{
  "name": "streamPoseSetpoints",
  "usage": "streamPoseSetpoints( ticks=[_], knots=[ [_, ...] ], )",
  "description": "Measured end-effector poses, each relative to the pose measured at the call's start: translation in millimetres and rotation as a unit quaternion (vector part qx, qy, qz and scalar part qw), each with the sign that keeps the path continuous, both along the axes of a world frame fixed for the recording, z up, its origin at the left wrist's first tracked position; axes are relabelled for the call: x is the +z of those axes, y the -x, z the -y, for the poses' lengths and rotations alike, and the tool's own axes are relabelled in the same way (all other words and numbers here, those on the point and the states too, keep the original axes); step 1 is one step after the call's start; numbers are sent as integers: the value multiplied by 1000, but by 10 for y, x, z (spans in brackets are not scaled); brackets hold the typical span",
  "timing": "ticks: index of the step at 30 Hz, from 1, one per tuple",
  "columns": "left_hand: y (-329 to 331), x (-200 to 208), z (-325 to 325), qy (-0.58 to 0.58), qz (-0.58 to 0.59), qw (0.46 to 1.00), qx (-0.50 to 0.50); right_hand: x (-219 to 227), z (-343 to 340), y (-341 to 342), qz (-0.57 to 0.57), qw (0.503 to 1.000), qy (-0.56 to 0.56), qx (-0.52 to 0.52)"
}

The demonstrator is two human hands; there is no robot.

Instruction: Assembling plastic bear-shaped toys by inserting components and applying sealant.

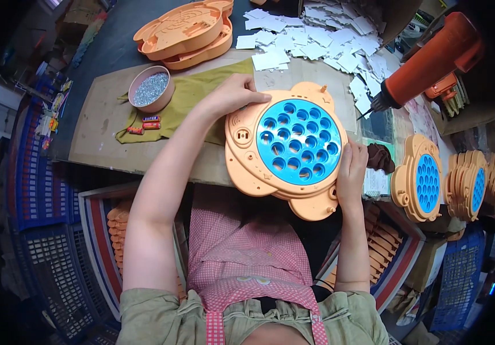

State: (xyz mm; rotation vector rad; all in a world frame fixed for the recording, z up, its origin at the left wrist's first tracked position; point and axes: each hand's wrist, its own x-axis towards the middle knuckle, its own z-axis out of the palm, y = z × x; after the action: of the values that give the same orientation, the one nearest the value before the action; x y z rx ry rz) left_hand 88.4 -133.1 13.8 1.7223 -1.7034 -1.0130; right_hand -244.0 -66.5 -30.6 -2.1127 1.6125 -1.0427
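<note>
Between my two hands I hold an orange plastic toy housing [241,167], tilted above the table's near edge. Set into it is a round blue disc [298,141] full of round holes. My left hand [230,95] grips the upper left rim, thumb on top and the other fingers curled. At the lower right edge, my right hand [352,172] is wrapped round the rim, its fingertips partly hidden. Left of the housing, a pink bowl [169,95] of small silvery metal pieces stands on an olive cloth [201,86], with small red batteries [151,125] beside it.
An orange power screwdriver [425,66] hangs at the upper right, bit pointing down-left. White card pieces [316,37] lie heaped at the back. Orange shells [184,34] are stacked far left. More housings [417,178] stand at right. Crates [100,230] of orange parts flank my lap.
</note>
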Motion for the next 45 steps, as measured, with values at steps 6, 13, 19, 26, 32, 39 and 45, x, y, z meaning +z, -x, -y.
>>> streamPoseSetpoints(
  ticks=[6,13,19,26,32,39,45],
  knots=[
    [242,-133,-67,137,-82,985,72,33,-28,3,25,1000,-11,7],
    [442,161,-19,-7,122,990,73,23,-5,14,27,1000,-8,-2],
    [234,-10,-741,213,5,961,178,94,-38,28,25,999,-39,-18],
    [38,-337,-1248,129,-216,961,112,577,-73,-215,544,785,-280,99],
    [79,-146,-144,135,-146,980,28,204,155,-6,548,748,-358,112],
    [121,-126,580,-45,-149,988,8,197,142,-47,546,751,-361,92],
    [65,95,614,71,-202,954,209,219,120,-75,535,765,-347,96]
  ],
)
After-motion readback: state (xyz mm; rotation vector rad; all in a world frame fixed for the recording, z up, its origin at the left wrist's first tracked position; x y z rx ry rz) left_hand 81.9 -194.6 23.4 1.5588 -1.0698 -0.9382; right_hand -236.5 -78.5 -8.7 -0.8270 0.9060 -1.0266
